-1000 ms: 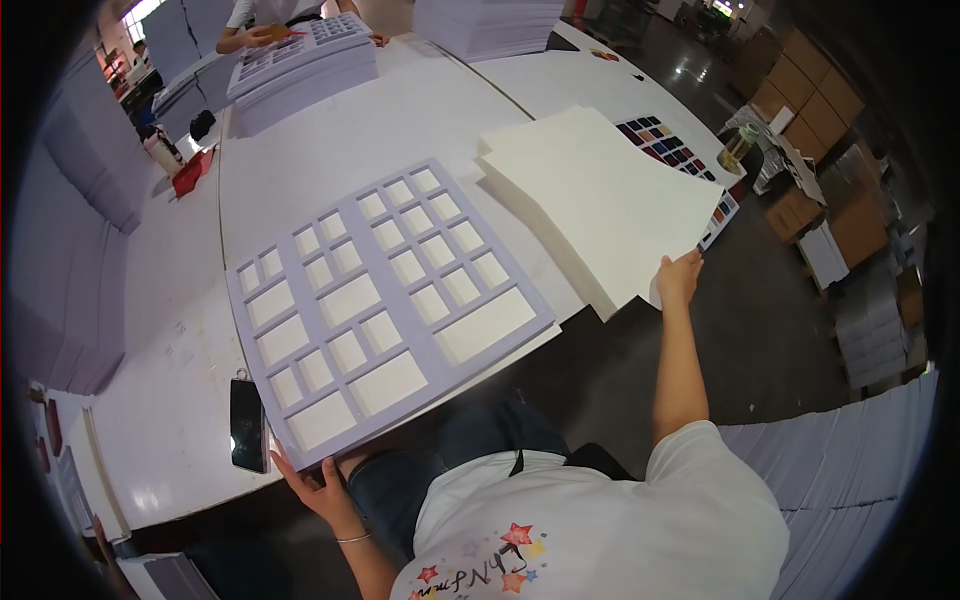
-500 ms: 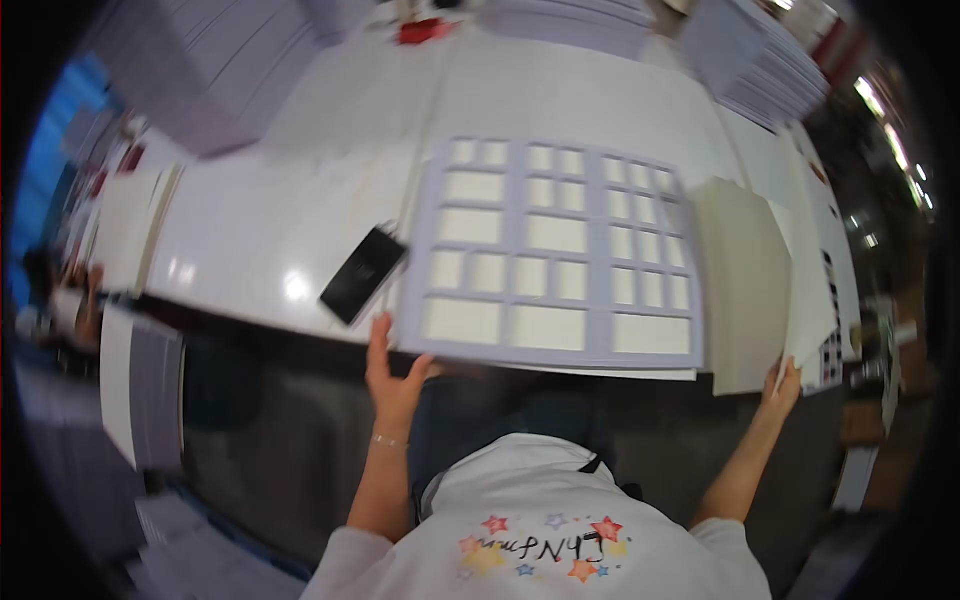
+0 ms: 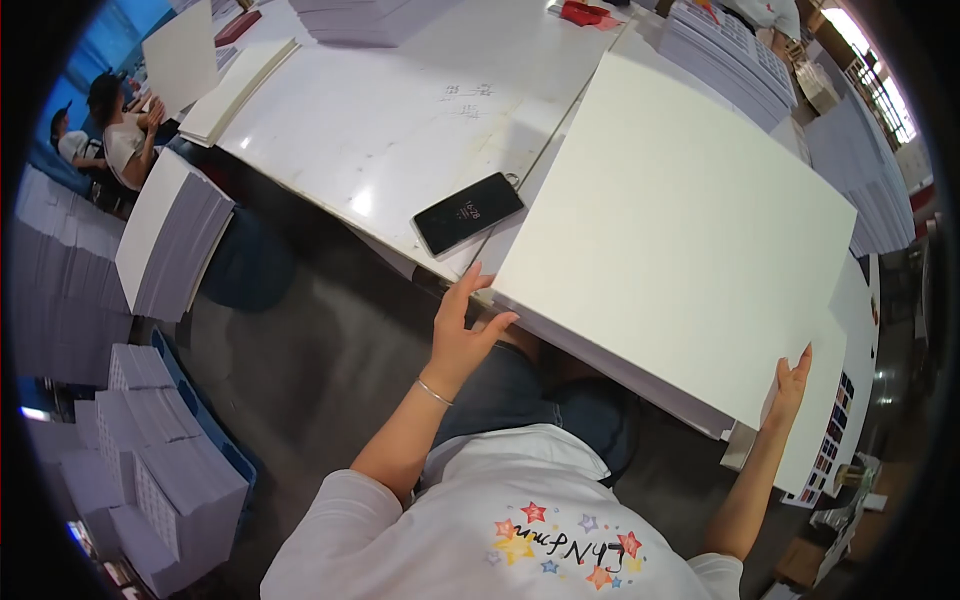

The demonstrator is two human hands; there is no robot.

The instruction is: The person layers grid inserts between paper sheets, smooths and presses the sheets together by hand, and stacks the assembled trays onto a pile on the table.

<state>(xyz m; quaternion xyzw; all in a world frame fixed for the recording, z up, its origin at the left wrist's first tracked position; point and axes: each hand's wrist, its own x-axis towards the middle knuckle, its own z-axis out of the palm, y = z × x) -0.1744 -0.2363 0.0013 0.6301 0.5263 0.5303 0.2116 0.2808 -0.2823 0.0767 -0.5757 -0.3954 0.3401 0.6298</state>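
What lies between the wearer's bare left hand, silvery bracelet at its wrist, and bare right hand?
In the head view, a large, white rectangular sheet, apparently card, spans the stretch between the left hand and right hand.

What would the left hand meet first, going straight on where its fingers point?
Probably the phone, lying ahead of the left hand on the table, though the white sheet alongside could be brushed first; depth is unclear.

Floor (image 3: 310, 370): dark grey, lightly specked.
Table (image 3: 330, 120): white, glossy, a seam (image 3: 558, 132) across it, small dark markings (image 3: 468, 101).
Window (image 3: 872, 68): upper right, glowing white.
Upper left: blue backdrop (image 3: 115, 38), wall or curtain unclear.
Light: glare (image 3: 362, 200) on tabletop.
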